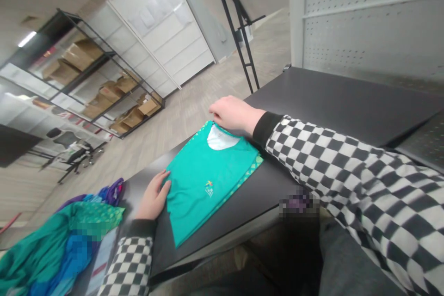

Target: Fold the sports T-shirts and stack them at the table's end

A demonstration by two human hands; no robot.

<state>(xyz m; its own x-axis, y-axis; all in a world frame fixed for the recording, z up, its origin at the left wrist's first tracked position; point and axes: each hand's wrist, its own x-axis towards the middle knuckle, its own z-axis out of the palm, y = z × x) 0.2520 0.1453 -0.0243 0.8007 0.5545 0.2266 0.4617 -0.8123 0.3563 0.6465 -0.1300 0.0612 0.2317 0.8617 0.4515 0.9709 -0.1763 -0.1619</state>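
A folded green T-shirt [204, 173] lies on the dark table, its collar turned away from me, with a white patch inside the neck and a small printed logo on the front. Patterned lighter green shows along its side edges. My left hand [152, 198] rests at the shirt's left edge, fingers stretched out and thumb apart, fingertips touching the cloth. At the far end, by the collar, my right hand [233, 112] has its fingers bent together at the shirt's top edge; their tips are partly hidden.
The dark table [256, 196] runs up to a perforated white panel [371, 32] on the right. Crumpled green, blue and purple clothes [65, 236] lie at the left end. Farther off stand a shelf with cardboard boxes [83, 53], a black metal frame [243, 39] and an office chair [71, 143].
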